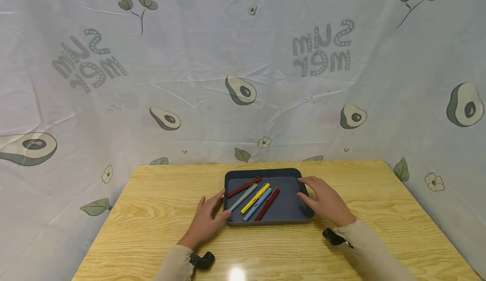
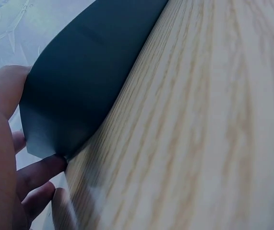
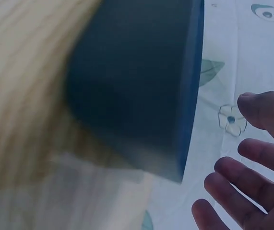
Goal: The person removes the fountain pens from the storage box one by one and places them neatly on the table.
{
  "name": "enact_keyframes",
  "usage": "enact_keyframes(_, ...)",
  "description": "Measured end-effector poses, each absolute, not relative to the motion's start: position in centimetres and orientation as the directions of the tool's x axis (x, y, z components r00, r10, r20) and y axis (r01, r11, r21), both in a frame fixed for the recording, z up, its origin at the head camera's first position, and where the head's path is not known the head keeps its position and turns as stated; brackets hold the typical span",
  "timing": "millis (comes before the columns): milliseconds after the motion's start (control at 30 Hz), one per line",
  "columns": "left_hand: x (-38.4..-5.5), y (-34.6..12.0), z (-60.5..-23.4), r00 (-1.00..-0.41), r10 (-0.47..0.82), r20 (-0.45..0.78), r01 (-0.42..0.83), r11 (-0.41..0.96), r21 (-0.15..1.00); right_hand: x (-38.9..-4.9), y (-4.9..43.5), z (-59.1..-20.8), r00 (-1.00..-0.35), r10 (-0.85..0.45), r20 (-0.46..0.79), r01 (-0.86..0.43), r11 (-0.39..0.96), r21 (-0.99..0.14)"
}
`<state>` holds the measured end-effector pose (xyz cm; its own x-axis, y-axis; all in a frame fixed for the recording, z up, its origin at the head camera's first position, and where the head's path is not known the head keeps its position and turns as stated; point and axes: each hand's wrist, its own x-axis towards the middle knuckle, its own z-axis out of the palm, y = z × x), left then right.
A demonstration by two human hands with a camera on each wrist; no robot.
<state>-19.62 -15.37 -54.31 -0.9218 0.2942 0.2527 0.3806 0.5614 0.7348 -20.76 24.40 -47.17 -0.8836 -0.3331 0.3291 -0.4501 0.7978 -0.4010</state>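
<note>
A dark grey tray (image 1: 290,220) sits on the wooden table. Several capped pens with clips lie slanted in its left and middle part: a red pen (image 1: 243,187) at the upper left, then a pale green pen (image 1: 244,197), a yellow pen (image 1: 255,198), a light blue pen (image 1: 258,204) and another red pen (image 1: 267,205). My left hand (image 1: 206,220) grips the tray's left side, thumb at the rim and fingers against the outer wall and lower edge. At the right end, my right hand (image 1: 328,201) has its fingers spread; the right wrist view shows them apart from the tray wall (image 3: 132,81).
The wooden table (image 1: 174,188) reaches back to a pale curtain (image 1: 212,125) printed with avocados, leaves and lettering. Each wrist carries a black strap, the left strap (image 1: 202,260) and the right strap (image 1: 334,236), below beige sleeves.
</note>
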Motion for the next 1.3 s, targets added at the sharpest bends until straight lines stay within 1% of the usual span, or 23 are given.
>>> enact_keyframes(167, -19.8, -15.5, -54.4, -0.924, 0.288, 0.251, 0.376, 0.567, 0.733, -22.3, 23.1, -46.0, -0.887, -0.382, 0.26, -0.461, 0.769, -0.443)
enact_keyframes(300, -19.8, -15.6, -54.5, -0.924, 0.289, 0.251, 0.377, 0.57, 0.73, -23.7, 22.1, -45.8, -0.885, -0.421, 0.198, -0.462, 0.739, -0.49)
enact_keyframes(467, -19.7, -15.6, -54.5, -0.922, 0.291, 0.257, 0.382, 0.564, 0.732, -25.3, 21.1, -46.4, -0.88, -0.46, 0.12, -0.443, 0.7, -0.56)
enact_keyframes(700, -19.5, -15.6, -54.5, -0.924, 0.285, 0.256, 0.378, 0.563, 0.735, -26.8, 20.8, -48.1, -0.845, -0.535, 0.014, -0.436, 0.673, -0.598)
enact_keyframes(833, -19.5, -15.5, -54.4, -0.923, 0.286, 0.258, 0.379, 0.565, 0.733, -27.1, 20.6, -48.4, -0.834, -0.552, -0.003, -0.435, 0.661, -0.612)
enact_keyframes(1033, -19.6, -15.5, -54.4, -0.921, 0.285, 0.266, 0.386, 0.57, 0.726, -27.4, 20.4, -48.7, -0.822, -0.569, 0.02, -0.473, 0.663, -0.58)
enact_keyframes(1167, -19.5, -15.4, -54.2, -0.921, 0.291, 0.258, 0.382, 0.56, 0.735, -27.7, 20.5, -49.1, -0.83, -0.558, 0.021, -0.473, 0.682, -0.557)
enact_keyframes(1300, -19.5, -15.4, -54.2, -0.922, 0.291, 0.255, 0.38, 0.554, 0.741, -27.8, 20.4, -49.4, -0.829, -0.559, 0.009, -0.466, 0.684, -0.561)
